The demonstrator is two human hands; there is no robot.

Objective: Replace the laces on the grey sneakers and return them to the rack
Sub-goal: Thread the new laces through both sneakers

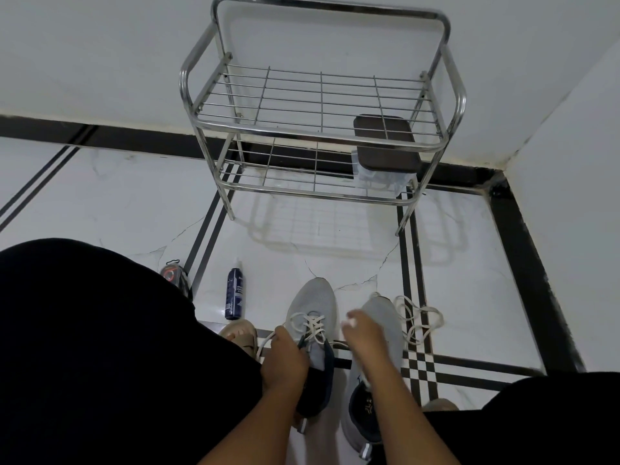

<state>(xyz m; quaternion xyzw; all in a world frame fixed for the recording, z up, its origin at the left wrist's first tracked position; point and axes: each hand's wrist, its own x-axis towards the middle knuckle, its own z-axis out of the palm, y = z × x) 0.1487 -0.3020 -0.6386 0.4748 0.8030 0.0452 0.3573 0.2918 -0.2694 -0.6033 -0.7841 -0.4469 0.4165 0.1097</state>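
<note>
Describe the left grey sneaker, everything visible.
The left sneaker is light grey knit with a dark navy collar and tongue. It lies on the white tiled floor, toe pointing toward the rack, beside the other sneaker. A white lace is threaded in crosses through its eyelets, ends loose and untied. The left hand holds the collar and tongue area, over one lace end. The right hand hovers beside it, blurred; contact cannot be told.

- Single head-worn wide-angle view, pitched steeply down and forward.
- Close over both hands and the sneakers at bottom centre.
- Metal rack [322, 105] farther ahead, against wall.
</note>
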